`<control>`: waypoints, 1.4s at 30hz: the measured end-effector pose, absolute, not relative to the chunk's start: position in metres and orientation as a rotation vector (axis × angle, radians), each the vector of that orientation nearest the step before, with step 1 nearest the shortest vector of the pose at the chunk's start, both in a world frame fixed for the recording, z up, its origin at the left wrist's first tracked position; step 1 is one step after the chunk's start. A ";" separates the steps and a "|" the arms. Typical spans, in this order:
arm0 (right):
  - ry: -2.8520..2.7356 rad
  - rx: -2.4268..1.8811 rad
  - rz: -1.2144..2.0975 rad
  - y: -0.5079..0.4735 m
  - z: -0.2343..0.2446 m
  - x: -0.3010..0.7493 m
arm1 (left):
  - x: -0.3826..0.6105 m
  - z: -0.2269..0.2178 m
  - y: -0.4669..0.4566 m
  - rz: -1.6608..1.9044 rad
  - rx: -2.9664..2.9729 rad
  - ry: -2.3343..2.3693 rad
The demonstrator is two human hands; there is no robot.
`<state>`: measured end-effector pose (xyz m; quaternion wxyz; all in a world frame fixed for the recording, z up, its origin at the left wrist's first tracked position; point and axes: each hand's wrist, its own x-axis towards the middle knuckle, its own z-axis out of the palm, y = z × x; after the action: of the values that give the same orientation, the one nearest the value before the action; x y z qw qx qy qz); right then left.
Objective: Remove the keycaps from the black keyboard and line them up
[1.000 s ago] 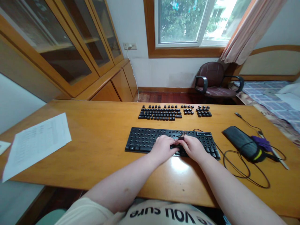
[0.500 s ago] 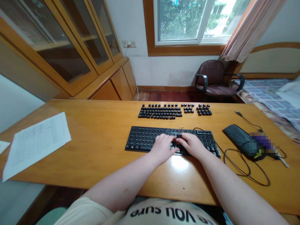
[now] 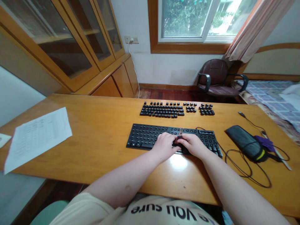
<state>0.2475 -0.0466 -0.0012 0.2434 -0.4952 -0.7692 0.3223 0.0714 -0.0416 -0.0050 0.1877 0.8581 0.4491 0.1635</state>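
Note:
A black keyboard [image 3: 142, 137] lies on the wooden desk, most of its keys without caps and their small stems showing. Over its right-middle part my two hands meet. My right hand [image 3: 193, 144] pinches a small dark keycap puller [image 3: 179, 137], whose thin wire prongs point up and away from me. From the other side, the curled fingers of my left hand [image 3: 164, 144] come up against the puller, thumb low over the front keys. What lies between the left fingertips is hidden. Behind the keyboard, loose black keycaps [image 3: 161, 111] stand in rows laid out like a keyboard.
To the right are a dark pouch [image 3: 243, 142], a purple item [image 3: 264, 142] and a looped black cable [image 3: 249, 175]. Printed paper [image 3: 38, 139] lies at the desk's left. Past the far edge stand an armchair [image 3: 214, 73] and a glass-fronted cabinet [image 3: 70, 78].
The view has shifted slightly. Both hands stay at the same part of the keyboard, and the puller's wires look closer together and more upright.

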 end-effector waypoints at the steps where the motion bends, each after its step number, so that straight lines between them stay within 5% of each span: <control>1: -2.080 -1.354 0.894 -0.046 -0.001 0.248 | 0.071 -0.005 -0.042 0.469 2.410 1.266; 17: -2.140 -1.363 0.652 -0.054 -0.003 0.255 | 0.071 -0.008 -0.040 0.547 2.396 1.192; 42: -1.936 -1.399 0.719 -0.055 -0.001 0.255 | 0.079 -0.008 -0.042 0.498 2.429 1.210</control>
<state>0.2547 -0.0554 -0.0010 0.3181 -0.5318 -0.7357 0.2734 0.0792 -0.0422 -0.0083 0.1899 0.8643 0.4306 0.1772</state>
